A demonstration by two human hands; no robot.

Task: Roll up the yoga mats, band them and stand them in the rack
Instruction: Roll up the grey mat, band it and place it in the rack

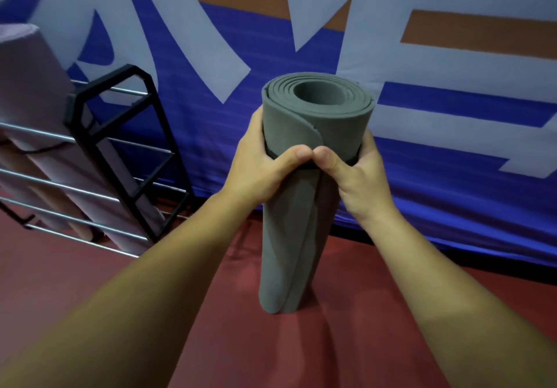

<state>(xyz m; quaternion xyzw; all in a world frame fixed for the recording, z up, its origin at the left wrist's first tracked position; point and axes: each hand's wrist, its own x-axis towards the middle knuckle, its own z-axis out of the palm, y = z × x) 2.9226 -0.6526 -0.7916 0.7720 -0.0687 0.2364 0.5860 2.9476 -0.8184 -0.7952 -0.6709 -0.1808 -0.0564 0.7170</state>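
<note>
head view: grey rolled foam yoga mat upright on red floor, right of black metal rack holding pale pink rolled mats, left hand and right hand curled round the mat's upper part, thumbs tip to tip pressing thin black band

a rolled mat stands upright on the floor in the middle, with a band around its upper part. the left hand wraps its left side and the right hand its right, thumbs meeting in front over the band. the rack stands to the left with other rolled mats leaning in it, and a banner hangs behind everything.
</note>
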